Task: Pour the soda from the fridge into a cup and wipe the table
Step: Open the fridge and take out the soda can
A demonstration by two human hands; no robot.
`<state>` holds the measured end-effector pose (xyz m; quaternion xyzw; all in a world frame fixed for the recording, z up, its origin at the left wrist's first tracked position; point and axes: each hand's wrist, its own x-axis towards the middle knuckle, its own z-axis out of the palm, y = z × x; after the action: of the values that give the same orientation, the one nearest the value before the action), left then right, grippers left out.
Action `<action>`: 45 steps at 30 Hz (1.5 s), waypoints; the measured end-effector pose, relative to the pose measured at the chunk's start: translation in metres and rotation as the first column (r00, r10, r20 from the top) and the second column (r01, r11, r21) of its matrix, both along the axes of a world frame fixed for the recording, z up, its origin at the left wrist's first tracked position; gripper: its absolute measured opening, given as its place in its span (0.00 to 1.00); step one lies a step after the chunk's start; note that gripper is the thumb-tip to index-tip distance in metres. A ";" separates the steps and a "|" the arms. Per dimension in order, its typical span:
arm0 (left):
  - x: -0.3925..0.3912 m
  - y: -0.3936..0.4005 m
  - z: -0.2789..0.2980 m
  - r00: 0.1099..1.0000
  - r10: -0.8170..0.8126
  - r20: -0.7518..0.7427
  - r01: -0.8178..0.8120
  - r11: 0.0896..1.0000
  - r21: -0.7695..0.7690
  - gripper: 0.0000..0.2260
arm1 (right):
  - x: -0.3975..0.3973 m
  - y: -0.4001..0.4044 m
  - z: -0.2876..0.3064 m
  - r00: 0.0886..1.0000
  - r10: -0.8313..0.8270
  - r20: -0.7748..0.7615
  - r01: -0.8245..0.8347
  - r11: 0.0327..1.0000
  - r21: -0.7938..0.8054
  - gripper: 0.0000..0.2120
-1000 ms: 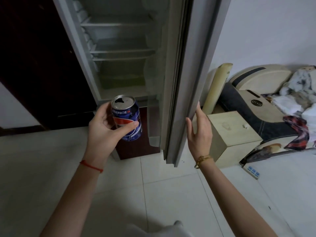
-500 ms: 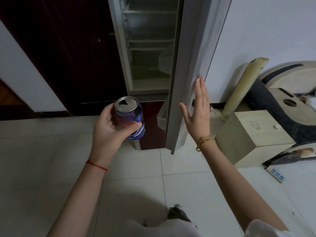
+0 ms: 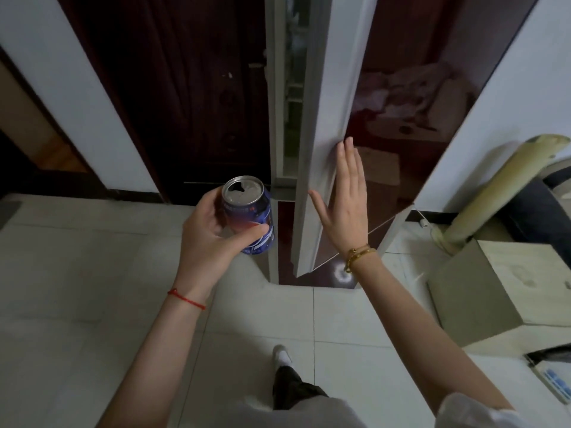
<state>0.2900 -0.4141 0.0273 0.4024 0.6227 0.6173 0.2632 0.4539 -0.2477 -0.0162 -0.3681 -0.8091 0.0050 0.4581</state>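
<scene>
My left hand (image 3: 213, 233) holds a blue soda can (image 3: 250, 211) upright, its top opened, in front of the fridge. My right hand (image 3: 346, 199) is flat with fingers straight, palm against the outer face of the fridge door (image 3: 327, 118). The door stands nearly shut; only a narrow slit of the fridge interior (image 3: 292, 97) shows. The lower fridge front is dark red and glossy. No cup or table is in view.
A pale box (image 3: 500, 298) sits on the tiled floor at the right, with a rolled cream mat (image 3: 494, 186) leaning on the wall behind it. A dark wooden door (image 3: 185, 88) is left of the fridge. My foot (image 3: 281, 356) is below.
The fridge door has swung almost shut under my right hand, which went from gripping the edge to a flat palm. The can stays in my left hand.
</scene>
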 end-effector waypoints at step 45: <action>-0.145 0.229 -0.004 0.994 -0.109 0.005 0.109 0.994 -0.026 0.33 | -0.158 0.198 0.018 0.993 0.036 -0.109 -0.078 0.909 -0.410 0.24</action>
<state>0.1446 -0.1850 0.0236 0.4313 0.6074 0.5943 0.3029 0.2957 -0.0498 0.0014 -0.4321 -0.7764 0.2076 0.4090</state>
